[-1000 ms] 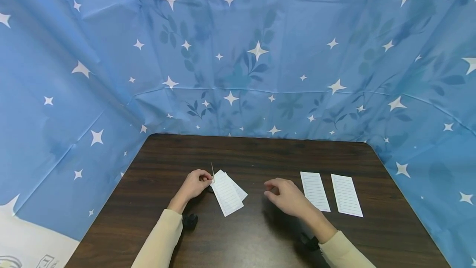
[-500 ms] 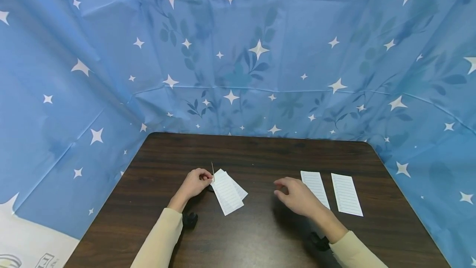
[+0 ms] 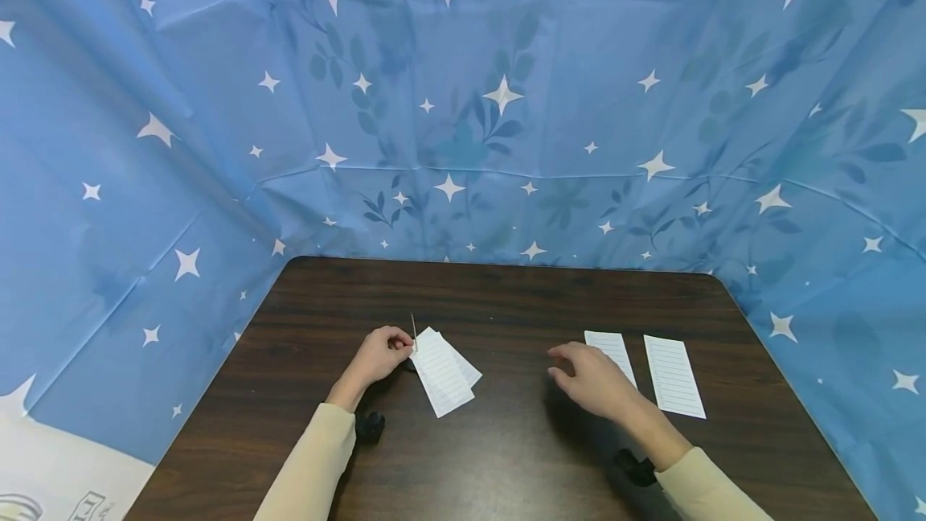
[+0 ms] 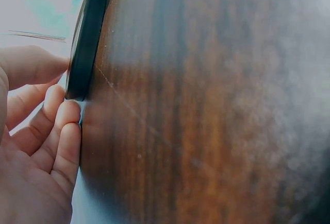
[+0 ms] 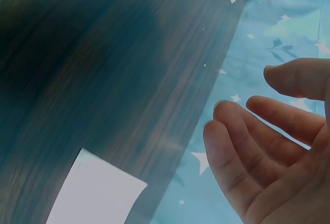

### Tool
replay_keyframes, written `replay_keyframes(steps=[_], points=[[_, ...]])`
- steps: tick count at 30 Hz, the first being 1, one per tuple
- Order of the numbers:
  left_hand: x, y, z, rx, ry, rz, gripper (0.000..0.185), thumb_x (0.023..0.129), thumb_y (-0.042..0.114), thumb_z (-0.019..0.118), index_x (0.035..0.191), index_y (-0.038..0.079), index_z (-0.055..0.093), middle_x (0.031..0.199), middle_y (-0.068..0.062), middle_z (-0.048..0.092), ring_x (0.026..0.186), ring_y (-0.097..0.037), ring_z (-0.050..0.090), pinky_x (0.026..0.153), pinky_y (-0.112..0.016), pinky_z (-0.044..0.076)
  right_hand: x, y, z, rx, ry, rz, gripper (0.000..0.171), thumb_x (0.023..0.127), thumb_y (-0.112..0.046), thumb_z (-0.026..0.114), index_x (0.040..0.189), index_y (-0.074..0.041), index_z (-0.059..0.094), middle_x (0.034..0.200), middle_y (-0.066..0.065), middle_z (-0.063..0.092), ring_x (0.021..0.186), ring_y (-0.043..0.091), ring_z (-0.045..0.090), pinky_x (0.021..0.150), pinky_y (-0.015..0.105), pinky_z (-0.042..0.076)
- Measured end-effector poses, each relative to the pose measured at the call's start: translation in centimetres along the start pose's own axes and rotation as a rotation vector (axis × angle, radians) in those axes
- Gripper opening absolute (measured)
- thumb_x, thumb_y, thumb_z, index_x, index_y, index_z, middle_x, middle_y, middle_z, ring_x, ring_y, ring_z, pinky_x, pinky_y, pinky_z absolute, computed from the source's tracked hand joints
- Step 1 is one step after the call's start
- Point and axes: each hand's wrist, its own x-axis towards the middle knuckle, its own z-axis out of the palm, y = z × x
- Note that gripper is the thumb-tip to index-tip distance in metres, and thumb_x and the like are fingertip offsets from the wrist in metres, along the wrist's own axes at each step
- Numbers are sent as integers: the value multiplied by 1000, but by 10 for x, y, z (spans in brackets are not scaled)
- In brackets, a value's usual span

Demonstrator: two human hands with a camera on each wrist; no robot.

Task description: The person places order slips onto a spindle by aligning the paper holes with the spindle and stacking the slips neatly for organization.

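Note:
My left hand [image 3: 379, 357] grips the base of a bill spike [image 3: 415, 330] on the table's left half. In the left wrist view its round black base [image 4: 86, 44] shows edge-on, with thumb and fingertips at the rim. Lined white cards [image 3: 439, 376] lie fanned around the thin spike and hide most of the base. My right hand [image 3: 595, 380] hovers with loosely bent fingers, holding nothing. It partly covers a loose lined card [image 3: 610, 344]; a second card [image 3: 674, 376] lies to its right. The right wrist view shows a card [image 5: 95, 193] below the fingers.
A dark wood-grain table [image 3: 492, 457] carries everything. Blue star-patterned cloth [image 3: 463, 103] hangs behind its far edge and along both sides. Black wrist straps [image 3: 635, 467] sit at the cream sleeves [image 3: 712, 489]. A white printed surface [image 3: 65, 465] shows at lower left.
My right hand has moved rightward, empty, from the middle of the table toward the two loose cards, now covering more of the nearer one. The left hand, spike and fanned cards stay put.

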Motion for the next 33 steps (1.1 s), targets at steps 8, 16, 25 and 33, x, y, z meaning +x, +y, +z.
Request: replay_keyframes(steps=[8, 16, 25, 33], points=[[1, -1, 0, 6, 10, 12, 7, 92, 9, 73, 94, 3, 73, 85, -3, 59, 74, -16, 52, 69, -33, 44, -3, 19, -2, -72, 6, 8, 32, 95, -17, 71, 121, 1, 70, 120, 17, 69, 110, 37, 66, 90, 55, 51], [1, -1, -1, 5, 5, 5, 5, 92, 8, 72, 95, 4, 73, 86, -3, 59, 75, -17, 52, 70, -32, 45, -8, 32, -3, -126, 8, 29, 33, 94, -20, 73, 119, 1, 71, 112, 15, 71, 101, 34, 68, 82, 53, 54], [1, -2, 0, 5, -1, 2, 5, 92, 8, 72, 95, 4, 72, 87, -3, 58, 76, -17, 52, 70, -33, 44, -14, 50, -7, -167, 27, 41, 36, 94, -24, 73, 119, 3, 70, 117, 22, 69, 104, 40, 67, 81, 57, 54], [0, -1, 1, -8, -9, -7, 4, 93, 5, 70, 96, 6, 72, 87, -4, 57, 76, -18, 51, 70, -35, 44, -17, 67, -10, -207, 78, 81, 40, 93, -26, 73, 118, 5, 69, 118, 26, 67, 106, 44, 65, 81, 60, 53]])
